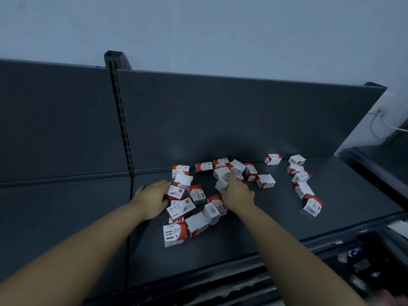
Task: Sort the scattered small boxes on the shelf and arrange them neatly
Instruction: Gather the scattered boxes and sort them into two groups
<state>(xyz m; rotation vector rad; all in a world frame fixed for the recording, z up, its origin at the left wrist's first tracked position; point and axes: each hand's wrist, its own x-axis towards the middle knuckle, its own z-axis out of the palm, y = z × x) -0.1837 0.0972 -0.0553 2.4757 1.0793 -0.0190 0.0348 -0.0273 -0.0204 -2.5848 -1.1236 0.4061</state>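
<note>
Forearms (88,250) out: right grip (237,193) pinches a white cardboard box (221,183), left grip (154,198) clasps a red-white staple box (175,193); gathering, I judge. Next I'd square rows.

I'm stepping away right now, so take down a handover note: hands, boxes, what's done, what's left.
Left hand: against a staple box at the pile's left edge; grip unclear.
Right hand: grips a white box mid-pile.
Small boxes: jumbled pile at the centre of the shelf, loose column at right.
Done: no neat rows yet.
Left: sort and line up all.
</note>
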